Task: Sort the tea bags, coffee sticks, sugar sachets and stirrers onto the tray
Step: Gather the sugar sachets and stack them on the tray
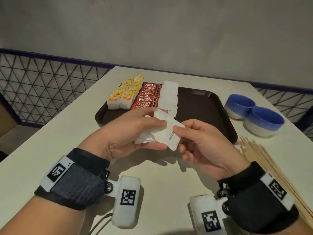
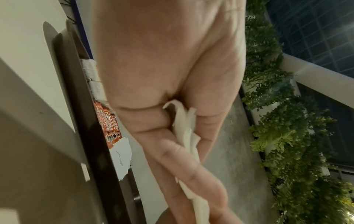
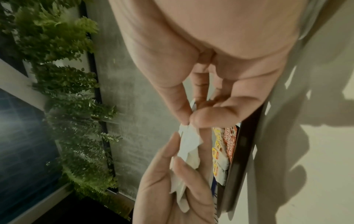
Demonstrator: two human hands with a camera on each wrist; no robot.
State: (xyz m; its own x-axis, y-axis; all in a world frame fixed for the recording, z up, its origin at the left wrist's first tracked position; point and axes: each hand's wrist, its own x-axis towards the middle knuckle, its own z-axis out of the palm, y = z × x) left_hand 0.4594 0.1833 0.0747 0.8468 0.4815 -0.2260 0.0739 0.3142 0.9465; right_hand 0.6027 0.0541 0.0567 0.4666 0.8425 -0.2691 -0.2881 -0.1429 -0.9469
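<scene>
My left hand (image 1: 135,131) grips a small bunch of white sugar sachets (image 1: 162,133) above the table, just in front of the dark brown tray (image 1: 203,106). My right hand (image 1: 199,141) pinches the front sachet (image 3: 188,136) of that bunch between thumb and forefinger. On the tray's left part lie rows of yellow-labelled tea bags (image 1: 125,94), red coffee sticks (image 1: 147,97) and white sugar sachets (image 1: 169,95). Wooden stirrers (image 1: 260,156) lie on the table at the right. The left wrist view shows the sachet edges (image 2: 184,133) between my fingers.
Two blue and white bowls (image 1: 254,114) stand right of the tray. The tray's right half is bare. A mesh railing (image 1: 42,85) runs behind the white table (image 1: 50,133). Green plants (image 2: 277,121) hang beyond.
</scene>
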